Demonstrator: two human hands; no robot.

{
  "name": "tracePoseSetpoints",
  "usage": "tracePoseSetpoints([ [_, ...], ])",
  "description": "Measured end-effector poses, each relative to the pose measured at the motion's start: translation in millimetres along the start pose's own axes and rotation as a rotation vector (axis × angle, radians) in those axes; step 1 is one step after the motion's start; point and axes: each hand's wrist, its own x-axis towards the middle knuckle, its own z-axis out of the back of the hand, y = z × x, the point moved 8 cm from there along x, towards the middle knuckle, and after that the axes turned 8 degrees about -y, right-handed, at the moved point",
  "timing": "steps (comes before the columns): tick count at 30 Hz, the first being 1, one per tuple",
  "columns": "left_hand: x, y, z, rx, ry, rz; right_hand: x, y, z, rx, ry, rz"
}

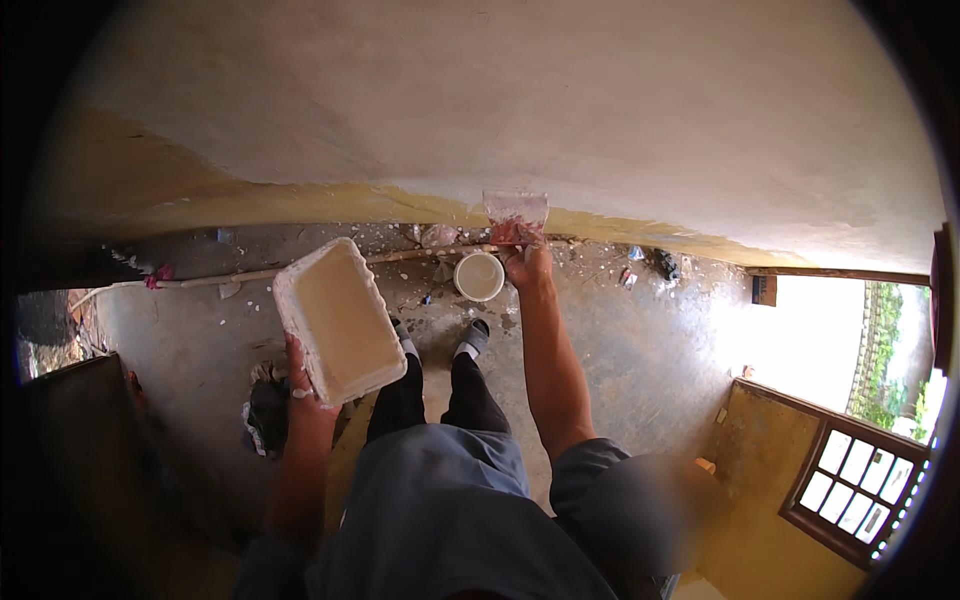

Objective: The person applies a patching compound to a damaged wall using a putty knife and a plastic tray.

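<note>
My left hand grips the near edge of a white rectangular tray filled with pale creamy putty, held up at waist height. My right hand is stretched forward and holds a wide flat scraper blade pressed against the pale plastered wall, right at the line where the wall turns yellow. The blade is smeared with putty. Below my arms I see my dark trousers and grey shoes on the concrete floor.
A white bucket of putty stands on the floor by the wall, beside a long stick and scattered rubble. A dark door is at the left. A brown-framed window and a bright doorway are at the right.
</note>
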Motion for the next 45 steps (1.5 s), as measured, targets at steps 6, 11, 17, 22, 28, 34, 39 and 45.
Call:
tracePoseSetpoints([
  [6, -26.5, 16.5, 7.4, 0.000, -0.015, -0.049, 73.3, -87.3, 66.2, -0.136, -0.313, -0.156],
  [11, -34.3, 29.2, 8.1, -0.008, 0.051, -0.149, 91.9, -78.6, 35.0, -0.047, -0.329, -0.086],
  [17, -27.3, 48.0, 44.6, -0.087, -0.089, -0.062, 39.0, -31.6, -84.2, -0.172, -0.227, -0.056],
  [22, -24.6, 38.1, 23.1, -0.033, -0.033, -0.076, -6.8, 32.5, -193.7, -0.161, -0.237, 0.034],
  [28, -16.9, 40.0, 26.9, -0.016, -0.009, -0.032, -76.1, 89.4, -301.5, -0.278, -0.043, 0.215],
  [34, -18.8, 53.3, 52.1, -0.001, -0.069, -0.002, -67.9, 61.7, -178.1, -0.260, 0.059, 0.238],
  [39, -22.7, 78.7, 49.7, -0.019, 0.035, 0.028, 21.8, -6.4, 56.9, -0.114, -0.345, 0.071],
  [45, -12.1, 96.7, 37.3, 0.024, 0.127, -0.017, 91.9, -11.2, 102.3, -0.197, -0.286, 0.153],
])
